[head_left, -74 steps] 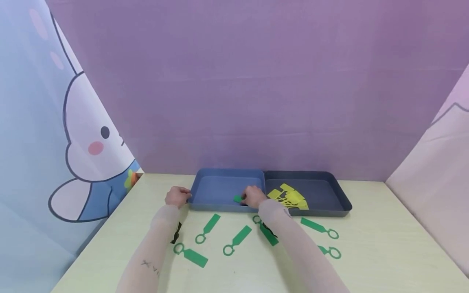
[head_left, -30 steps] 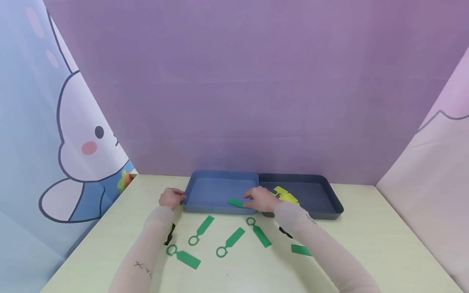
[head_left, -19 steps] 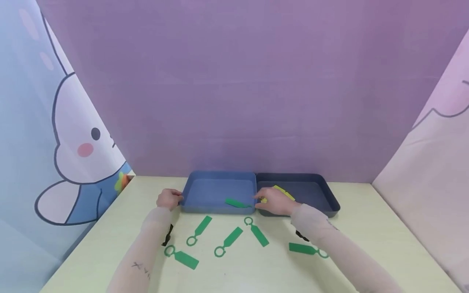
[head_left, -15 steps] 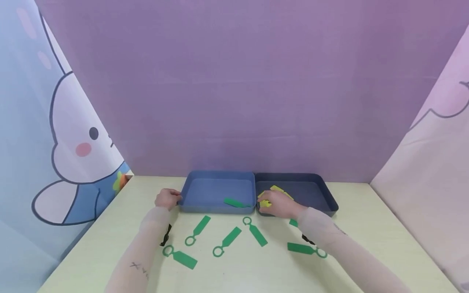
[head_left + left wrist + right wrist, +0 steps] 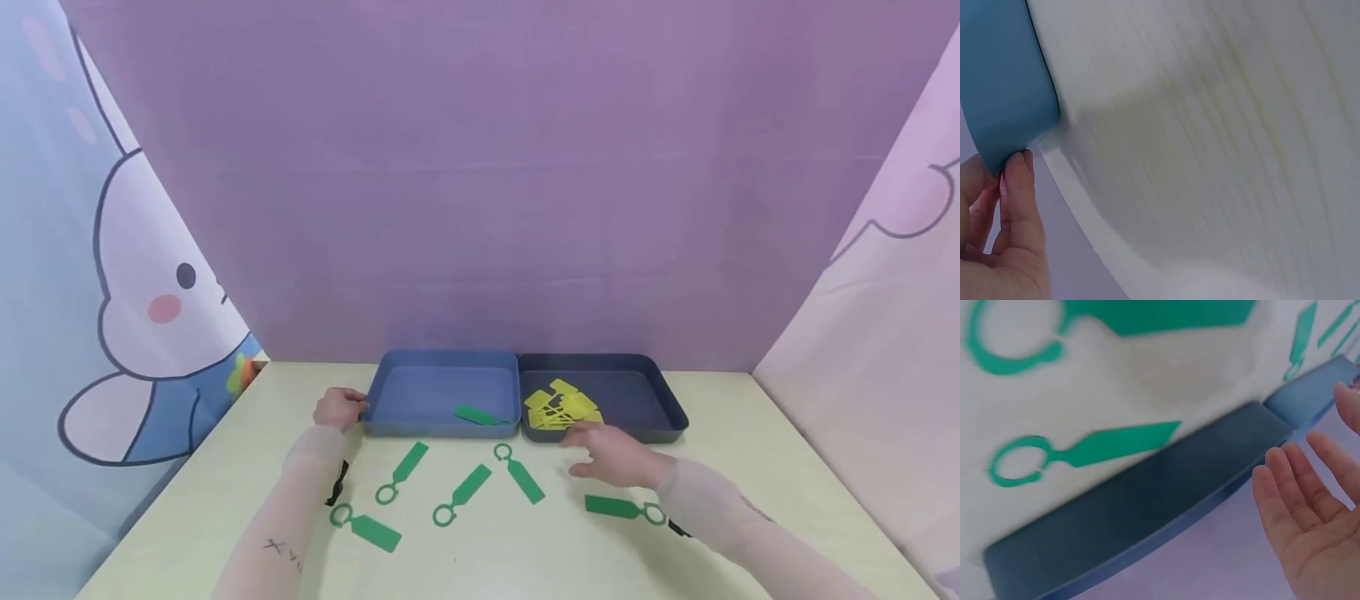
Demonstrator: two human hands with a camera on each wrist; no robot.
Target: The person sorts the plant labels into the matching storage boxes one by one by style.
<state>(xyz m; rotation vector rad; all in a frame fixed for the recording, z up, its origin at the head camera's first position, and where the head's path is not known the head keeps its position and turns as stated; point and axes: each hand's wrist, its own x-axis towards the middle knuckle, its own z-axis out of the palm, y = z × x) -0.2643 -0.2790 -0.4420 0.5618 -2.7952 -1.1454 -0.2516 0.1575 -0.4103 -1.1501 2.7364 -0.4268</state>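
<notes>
My left hand [image 5: 341, 408] pinches the left edge of the blue tray [image 5: 378, 385]; in the left wrist view its fingertips [image 5: 1017, 164] lie at the tray's wall. A green ring-ended tag [image 5: 476, 414] lies inside that tray, near its front right corner. Just in front of the dark tray [image 5: 633, 396] hovers my right hand [image 5: 618, 454], fingers spread and holding nothing. Several yellow tags [image 5: 566, 406] are heaped in the dark tray's left part. Nearest below the right hand is a green tag [image 5: 609, 507] on the table. The right wrist view shows another green tag [image 5: 1125, 444] beside the dark tray.
More green tags lie spread over the pale table [image 5: 480, 567]: a left one [image 5: 377, 533], one before the blue tray [image 5: 411, 460], a middle one [image 5: 471, 483] and one angled [image 5: 525, 482]. A purple curtain [image 5: 480, 183] hangs behind the trays, which stand side by side.
My right hand has let go of the green tag in the blue tray, then moved right across the dark tray and back toward me, opening. The left hand stays at the blue tray's edge.
</notes>
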